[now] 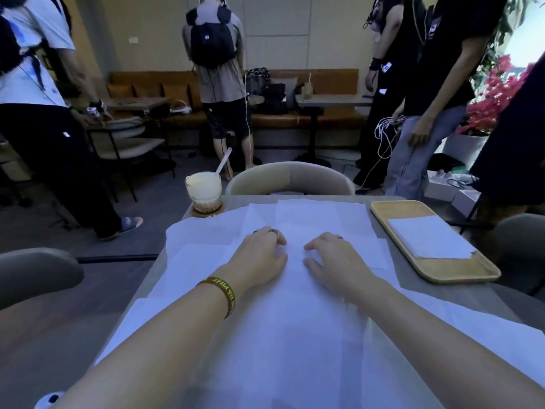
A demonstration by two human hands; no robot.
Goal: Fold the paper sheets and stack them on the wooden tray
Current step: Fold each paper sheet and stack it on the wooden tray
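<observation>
At the centre of the table, two bare hands rest palm-down on overlapping white paper sheets (298, 305). The left hand (259, 255) has its fingers (277, 236) curled loosely inward, tips pressing on the paper, with dark rings on two of them. The right hand (333, 261) mirrors it just beside, fingers bent and slightly spread, thumb pointing toward the left hand; a ring shows on one finger. Neither hand grips anything; both lie flat against the top sheet, with a narrow strip of paper showing between them.

Around the left wrist sits a dark wristband (222, 293) with yellow lettering. Both forearms are bare and reach in from the bottom edge of the view.

The loose sheets cover most of the grey table (460, 293), spreading unevenly from the near edge to the far one, with corners sticking out at different angles. To the right, near the hands but apart from them, lies a pale wooden tray (460, 271) with rounded corners. On it rests a neat stack of folded paper (427, 237), set toward the near half of the tray.

At the far left corner of the table stands a glass of creamy drink (203, 191) with a straw, on a round coaster. Behind the far table edge is the curved back of a pale chair (290, 177). Further back, several people stand around a long brown bench (295, 113), one wearing a black backpack.
</observation>
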